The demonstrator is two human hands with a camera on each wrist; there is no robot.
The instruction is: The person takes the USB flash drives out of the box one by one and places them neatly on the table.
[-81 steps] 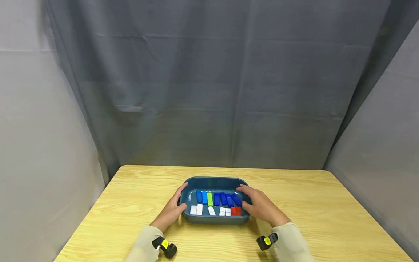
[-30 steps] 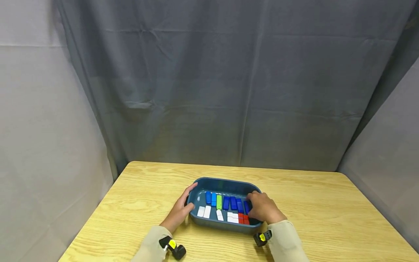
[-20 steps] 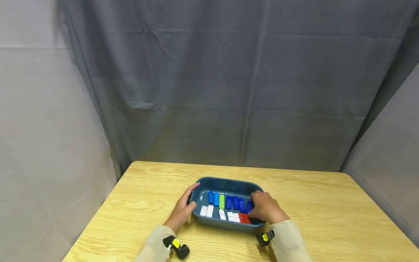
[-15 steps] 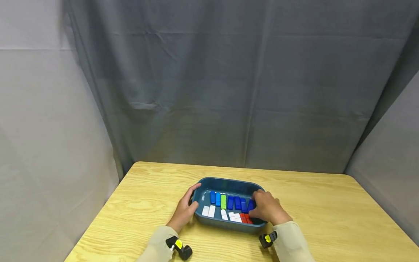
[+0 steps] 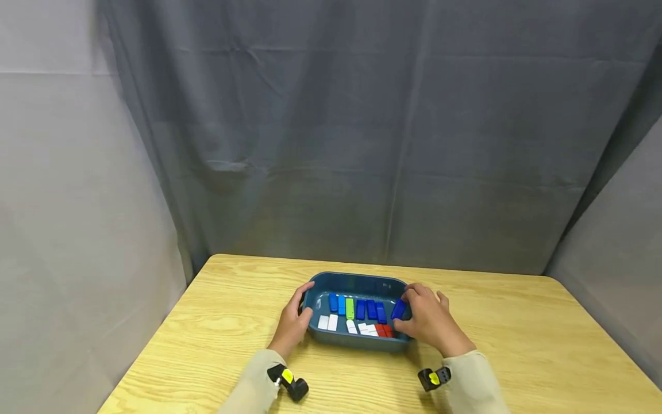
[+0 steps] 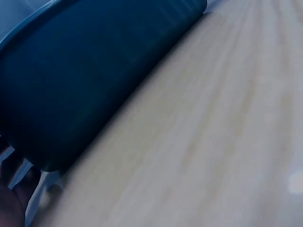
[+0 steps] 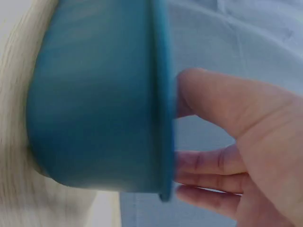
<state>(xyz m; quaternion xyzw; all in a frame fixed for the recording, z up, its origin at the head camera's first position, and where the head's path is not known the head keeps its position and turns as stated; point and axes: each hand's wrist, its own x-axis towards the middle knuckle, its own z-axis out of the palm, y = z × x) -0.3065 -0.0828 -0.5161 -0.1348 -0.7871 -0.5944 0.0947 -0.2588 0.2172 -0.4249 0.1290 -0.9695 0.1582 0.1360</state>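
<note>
A dark teal dish (image 5: 357, 342) stands on the table and holds several small stick-shaped pieces, much like USB flash drives. My left hand (image 5: 291, 329) grips its left end, thumb toward the near side and fingers along the rim. At the right end, my right hand (image 5: 433, 319) reaches over the rim and pinches a dark-blue flash-drive-like stick (image 5: 398, 309) between thumb and fingers; the stick slants. Left of it lie other dark-blue sticks (image 5: 371, 310) and a green stick (image 5: 350, 309). In the right wrist view, the dish wall hides the fingertips.
Along the near side of the dish lie white pieces (image 5: 333, 322) and red pieces (image 5: 384, 330). Lighter blue sticks (image 5: 341, 305) sit at the back left. Around the dish spreads the wooden table (image 5: 248, 305), with a grey curtain (image 5: 331, 144) behind it.
My right hand has come down into the dish's right end and taken hold of the rightmost dark-blue stick, which now slants the other way. The left hand stays on the dish.
</note>
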